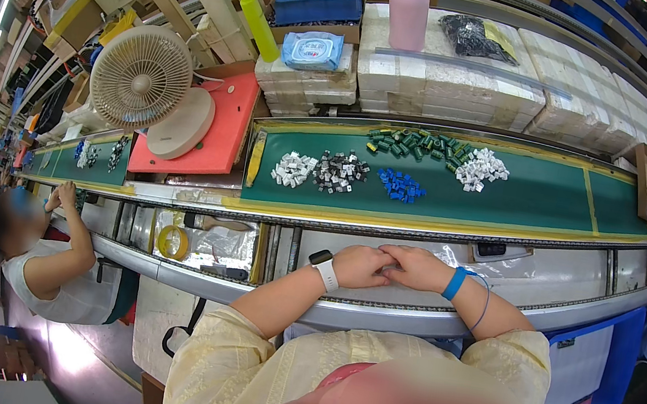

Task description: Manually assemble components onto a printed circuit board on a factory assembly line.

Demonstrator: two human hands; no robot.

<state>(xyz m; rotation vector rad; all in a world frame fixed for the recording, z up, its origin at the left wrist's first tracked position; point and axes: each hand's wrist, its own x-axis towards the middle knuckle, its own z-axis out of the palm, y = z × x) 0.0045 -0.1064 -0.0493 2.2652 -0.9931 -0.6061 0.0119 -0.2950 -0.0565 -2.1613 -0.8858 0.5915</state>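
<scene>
My left hand (361, 267), with a white-banded watch (323, 269) on the wrist, meets my right hand (420, 269) over the near metal rail. The fingers are curled in and overlap, so whatever may be between them is hidden. A blue wristband (455, 283) circles my right wrist. Beyond my hands, the green belt surface (509, 218) bears a white pile of small parts (293, 169), a black-and-silver pile (341, 172) and a blue pile (401, 186). Farther back lie green cylindrical parts (418, 145) and another white pile (482, 170). Neither hand touches the piles.
Left of the belt, a fan (141, 77) stands by a red foam board (226, 121). A tray (249, 262) holds a brush (215, 223) and yellow tape (173, 242). Foam blocks (453, 91) carry a pink bottle (408, 11). Co-workers sit at both sides.
</scene>
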